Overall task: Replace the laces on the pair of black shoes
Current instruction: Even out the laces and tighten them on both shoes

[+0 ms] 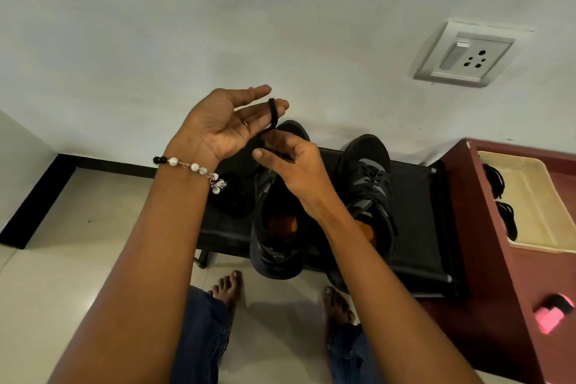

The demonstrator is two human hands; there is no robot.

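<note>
1. The left hand (218,125) is raised palm-up above the shoes, fingers straight and slightly spread. A black lace (273,112) is looped over the outstretched fingers near their tips.
2. The right hand (293,165) sits just below and to the right of the left, fingers curled. Its thumb and fingertips pinch the lace where the loop comes down off the left fingers (the exact contact is partly hidden by the hand itself).
3. The lace runs from the left fingertips down into the right hand's pinch; past that it cannot be traced against the dark shoe behind it.
4. Directly beneath the hands stands the left black shoe (277,227), its opening facing the camera and an orange insole visible inside. Whether any lace is threaded in it cannot be told.
5. The right black shoe (367,184) stands just beside it, clear of both hands, with black laces crossing its front.
6. Both shoes rest on a low black stool (414,206) that stands against the wall, the left shoe's heel hanging over the near edge.
7. A beaded bracelet (190,167) circles the left wrist.
8. To the right is a maroon cabinet (486,259) bearing a cream tray (536,196) with dark bundles (506,221) at its left edge (possibly laces, too small to tell).
9. A wall socket (464,54) sits above, and bare feet (229,288) stand on the tiled floor below.
</note>
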